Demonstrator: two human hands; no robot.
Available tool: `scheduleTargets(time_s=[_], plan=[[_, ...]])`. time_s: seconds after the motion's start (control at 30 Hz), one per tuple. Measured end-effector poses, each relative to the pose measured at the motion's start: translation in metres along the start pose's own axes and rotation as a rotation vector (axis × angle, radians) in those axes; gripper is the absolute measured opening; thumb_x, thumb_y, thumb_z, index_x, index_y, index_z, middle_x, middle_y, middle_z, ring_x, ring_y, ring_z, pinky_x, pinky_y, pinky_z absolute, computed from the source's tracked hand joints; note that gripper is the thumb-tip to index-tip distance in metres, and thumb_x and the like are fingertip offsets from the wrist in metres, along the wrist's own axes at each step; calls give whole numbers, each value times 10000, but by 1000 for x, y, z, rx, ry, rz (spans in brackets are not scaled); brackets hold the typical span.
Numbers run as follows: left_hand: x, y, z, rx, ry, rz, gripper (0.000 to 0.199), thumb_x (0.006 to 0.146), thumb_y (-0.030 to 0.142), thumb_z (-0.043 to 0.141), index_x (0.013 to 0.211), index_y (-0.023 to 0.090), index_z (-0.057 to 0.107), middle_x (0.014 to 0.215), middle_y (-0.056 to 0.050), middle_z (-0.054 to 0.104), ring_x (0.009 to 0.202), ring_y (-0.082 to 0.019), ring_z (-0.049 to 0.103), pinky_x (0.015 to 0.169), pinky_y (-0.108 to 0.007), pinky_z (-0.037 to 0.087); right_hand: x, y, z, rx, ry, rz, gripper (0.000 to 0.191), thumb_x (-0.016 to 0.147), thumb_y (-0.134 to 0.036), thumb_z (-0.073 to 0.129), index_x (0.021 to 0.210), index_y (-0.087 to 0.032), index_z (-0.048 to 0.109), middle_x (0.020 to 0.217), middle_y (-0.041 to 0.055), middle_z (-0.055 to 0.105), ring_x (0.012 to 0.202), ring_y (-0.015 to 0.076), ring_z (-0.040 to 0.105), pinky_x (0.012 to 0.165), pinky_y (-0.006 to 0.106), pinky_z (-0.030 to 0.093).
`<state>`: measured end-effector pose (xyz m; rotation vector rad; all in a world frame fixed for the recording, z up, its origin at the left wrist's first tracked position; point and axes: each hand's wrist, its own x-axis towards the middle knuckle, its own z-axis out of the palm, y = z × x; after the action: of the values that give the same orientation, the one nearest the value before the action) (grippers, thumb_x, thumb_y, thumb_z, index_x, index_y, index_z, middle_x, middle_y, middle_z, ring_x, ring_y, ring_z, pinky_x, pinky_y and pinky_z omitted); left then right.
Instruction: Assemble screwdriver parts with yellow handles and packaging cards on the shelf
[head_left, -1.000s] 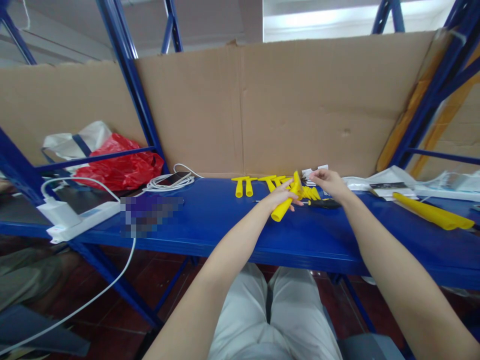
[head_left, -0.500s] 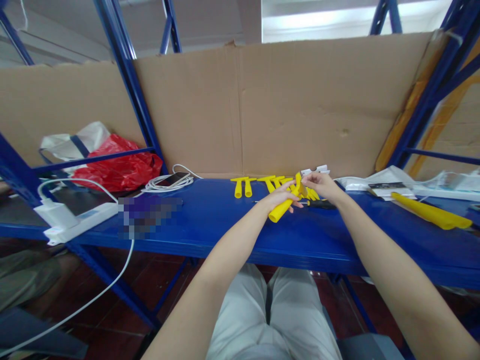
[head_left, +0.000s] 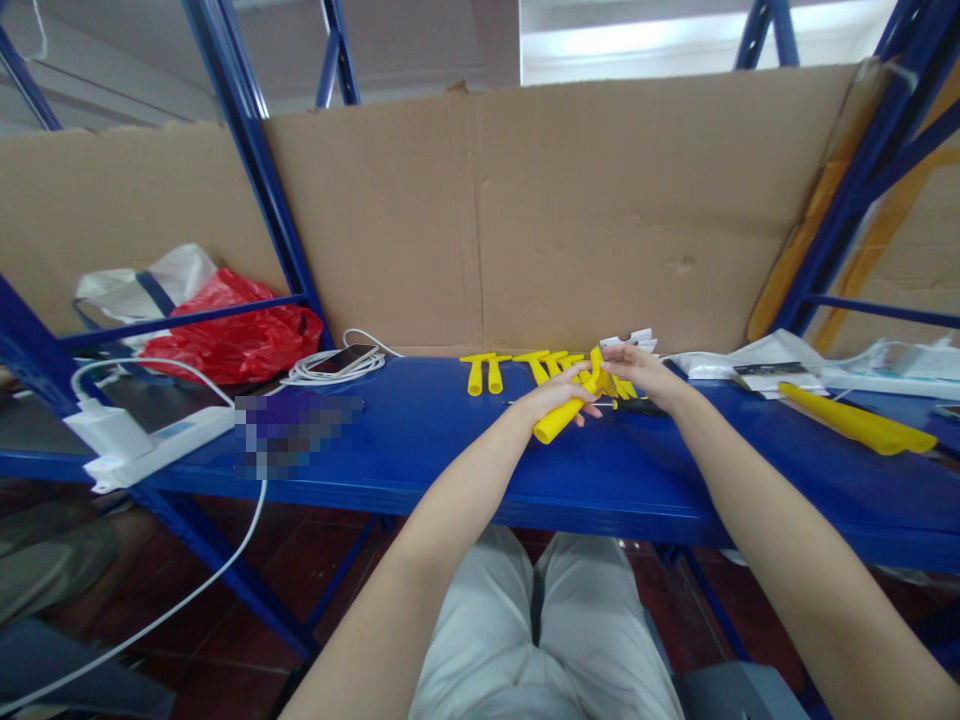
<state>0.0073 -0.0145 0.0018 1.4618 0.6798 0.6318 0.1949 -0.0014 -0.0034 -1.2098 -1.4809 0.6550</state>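
Note:
My left hand (head_left: 559, 395) is wrapped round a yellow T-shaped plastic handle (head_left: 556, 422), its round tube end pointing down toward me. Fingers fairly straight, my right hand (head_left: 637, 368) is at the crosspiece end of that handle; whether it touches is hard to tell. Beneath the hands, a screwdriver (head_left: 641, 406) with a black grip lies on the blue shelf (head_left: 420, 430). More yellow T-shaped handles are lined up behind my hands, partly hidden by them. Two similar yellow handles (head_left: 484, 374) lie apart to the left.
A cardboard sheet (head_left: 585, 210) walls off the back. To the left are a power strip (head_left: 172, 445), a coiled white cable with a phone (head_left: 349, 360), and a red plastic bag (head_left: 232, 330). Rightward lie a long yellow piece (head_left: 855, 420) and white packets (head_left: 742, 362).
The fingers of my right hand have straightened from a bent, pinching pose at the crosspiece. My left hand keeps its hold on the yellow handle, nearly unmoved.

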Motion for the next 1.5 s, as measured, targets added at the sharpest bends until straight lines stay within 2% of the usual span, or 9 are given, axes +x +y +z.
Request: scheduleTargets(time_s=[0.17,0.37,0.73,0.83,0.93,1.03,1.13,1.3,1.5], plan=[[-2,2,-1,13,-28,-9,813,745,7,535,1474,259,279,1178,-141,608,556,-98,649,444,-181,472,-5,-1,0,73,-141,82,340,630,-433,748,825,-201,595,853,32,667,806,176,629,767,322,504],[-4,4,2,-3,-21,9,828,744,-1,525,1483,259,257,1232,-149,580,550,-90,644,433,-179,463,-9,-6,-1,73,-189,68,399,630,-537,721,805,-207,578,801,38,656,794,184,628,704,295,492],[-3,8,2,-102,9,40,817,739,-11,517,1474,255,280,1157,-122,633,535,-84,632,435,-169,452,-5,-1,7,-56,-108,38,552,654,-700,618,874,-195,583,924,80,681,833,196,617,681,287,480],[-4,10,4,-149,54,41,829,733,-23,501,1477,259,266,1186,-117,630,518,-74,620,419,-163,449,0,2,0,-201,-1,0,453,756,-626,559,876,-190,581,958,98,681,863,205,620,715,304,486],[-2,10,3,-220,140,58,841,742,-7,506,1484,281,232,1219,-114,621,570,-96,650,418,-159,463,5,8,-11,-499,84,-49,337,792,-519,569,823,-184,584,911,115,686,846,219,627,737,322,483],[0,9,-1,-283,245,70,867,748,16,533,1488,317,197,1247,-111,606,651,-126,685,435,-159,491,5,9,-21,-878,-46,-28,306,731,-490,652,802,-193,623,881,120,692,856,254,638,739,333,480],[3,7,-3,-336,317,90,889,751,11,538,1491,344,177,1257,-107,597,694,-137,696,447,-162,514,1,6,-28,-1083,-243,80,385,670,-510,702,893,-196,677,998,133,689,952,298,634,790,356,481],[6,5,-3,-414,412,77,862,760,-32,473,1488,337,198,1295,-125,568,733,-151,706,441,-154,521,-2,4,-45,-1192,-440,178,584,621,-476,736,1107,-155,683,1178,150,634,1093,328,587,899,381,465],[7,4,-3,-479,458,31,871,739,-47,497,1473,348,244,1345,-133,531,713,-164,713,482,-204,566,-4,6,-55,-1228,-551,171,337,662,-353,695,965,-209,725,979,85,691,958,289,631,805,350,495]])
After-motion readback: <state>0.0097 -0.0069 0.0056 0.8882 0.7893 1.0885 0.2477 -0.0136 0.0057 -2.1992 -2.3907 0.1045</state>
